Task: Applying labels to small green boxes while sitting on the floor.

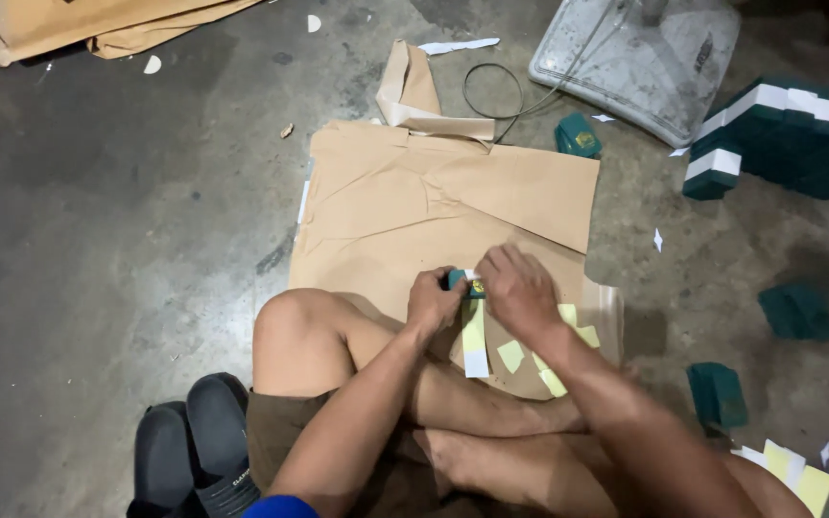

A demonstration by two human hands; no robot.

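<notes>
A person sat cross-legged on brown paper (414, 192). The left hand (432, 302) pinched a small green box (461, 281); the right hand (515, 288) gripped its other end, above a hanging yellow strip (474, 336). That strip looked likely to tear if tugged sideways.

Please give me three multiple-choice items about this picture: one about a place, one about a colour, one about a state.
1. Where does the stack of green boxes stand?
A. Upper right, on the floor
B. Lower left, by the sandals
C. On the brown paper

2. What colour is the small box in the hands?
A. Red
B. Dark green
C. Black

3. How is that small box held?
A. Lying untouched
B. By one hand only
C. By both hands together

Answers: 1 A, it stands near the grey fan base. 2 B, green shows between the fingers. 3 C, left hand and right hand both grip it.
</notes>
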